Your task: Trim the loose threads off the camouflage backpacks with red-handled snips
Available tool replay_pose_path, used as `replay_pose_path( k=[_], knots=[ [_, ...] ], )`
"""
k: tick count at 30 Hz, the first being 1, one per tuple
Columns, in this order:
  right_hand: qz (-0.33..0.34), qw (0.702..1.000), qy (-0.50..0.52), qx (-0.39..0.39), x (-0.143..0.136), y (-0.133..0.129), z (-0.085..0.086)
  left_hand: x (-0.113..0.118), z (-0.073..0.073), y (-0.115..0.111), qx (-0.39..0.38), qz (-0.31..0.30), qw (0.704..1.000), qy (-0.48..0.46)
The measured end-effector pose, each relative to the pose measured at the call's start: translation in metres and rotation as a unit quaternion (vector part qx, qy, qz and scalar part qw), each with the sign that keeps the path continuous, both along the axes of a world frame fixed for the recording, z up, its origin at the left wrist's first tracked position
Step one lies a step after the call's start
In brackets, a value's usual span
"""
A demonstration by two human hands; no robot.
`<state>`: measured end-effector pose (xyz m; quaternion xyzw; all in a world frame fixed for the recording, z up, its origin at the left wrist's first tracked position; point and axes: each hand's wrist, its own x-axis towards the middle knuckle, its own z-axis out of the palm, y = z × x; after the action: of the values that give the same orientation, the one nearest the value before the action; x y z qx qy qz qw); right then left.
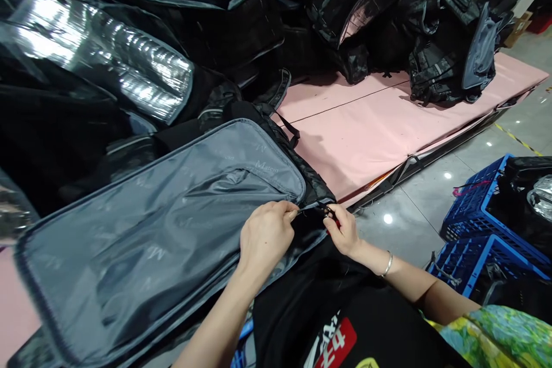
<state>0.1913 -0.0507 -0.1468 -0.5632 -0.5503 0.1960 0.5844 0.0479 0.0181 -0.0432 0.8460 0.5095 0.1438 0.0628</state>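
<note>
An open backpack with a grey, printed lining lies in front of me, its panel folded out to the left. My left hand is closed in a pinch on the grey edge binding at the bag's near right corner. Just to the right, my right hand is closed around a small dark tool with a red part, mostly hidden by the fingers; it looks like thread snips. The tool's dark end touches or nearly touches the binding between both hands.
Black backpacks are heaped behind, one with a silver foil lining. Another backpack stands farther along the pink-covered table. Blue crates holding dark bags stand on the floor at right, beyond the table edge.
</note>
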Motion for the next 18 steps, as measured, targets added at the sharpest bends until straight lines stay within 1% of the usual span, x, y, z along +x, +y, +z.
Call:
replay_pose_path(
  k=[4, 8, 13, 18],
  knots=[
    [-0.065, 0.991, -0.091, 0.07, -0.007, 0.009, -0.02, 0.002, 0.01, 0.002, -0.032, 0.012, 0.999, 0.011],
    [-0.064, 0.987, -0.137, 0.061, -0.011, 0.019, -0.032, 0.001, 0.013, 0.003, -0.036, 0.012, 0.999, 0.007],
    [-0.052, 0.985, -0.158, 0.051, -0.012, 0.024, -0.037, -0.001, 0.013, 0.003, -0.03, 0.005, 1.0, 0.005],
    [-0.054, 0.984, -0.165, 0.047, -0.015, 0.026, -0.036, -0.001, 0.012, 0.003, -0.031, 0.006, 0.999, 0.007]
  ],
)
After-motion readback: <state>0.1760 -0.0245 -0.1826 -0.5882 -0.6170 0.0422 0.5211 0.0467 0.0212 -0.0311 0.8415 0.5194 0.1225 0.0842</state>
